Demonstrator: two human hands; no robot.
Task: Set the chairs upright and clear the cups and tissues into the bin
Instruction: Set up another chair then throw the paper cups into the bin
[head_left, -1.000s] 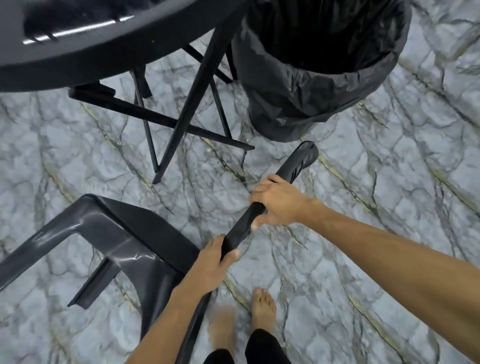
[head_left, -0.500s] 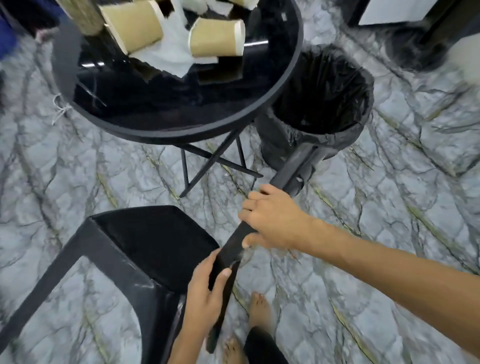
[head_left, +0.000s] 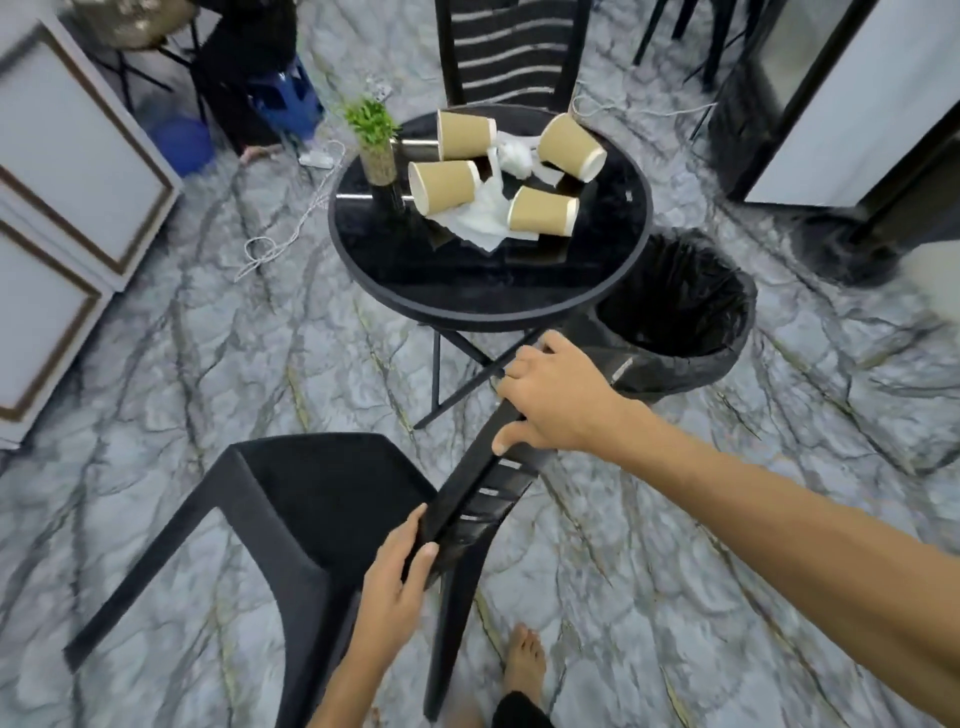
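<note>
Bare forearms, bare foot (head_left: 524, 660), seemingly dark trousers (head_left: 519, 713).

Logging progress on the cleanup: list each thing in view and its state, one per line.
Near chair: tilted, mid-lift, held by its backrest.
Left hand: gripping the backrest's lower edge.
Right hand: gripping the backrest higher up.
Far chair: upright behind the table.
Four paper cups: lying on their sides on the table.
Tissues: crumpled among the cups.
Bin: open, black liner; contents not discernible.
Plant: upright.
</note>
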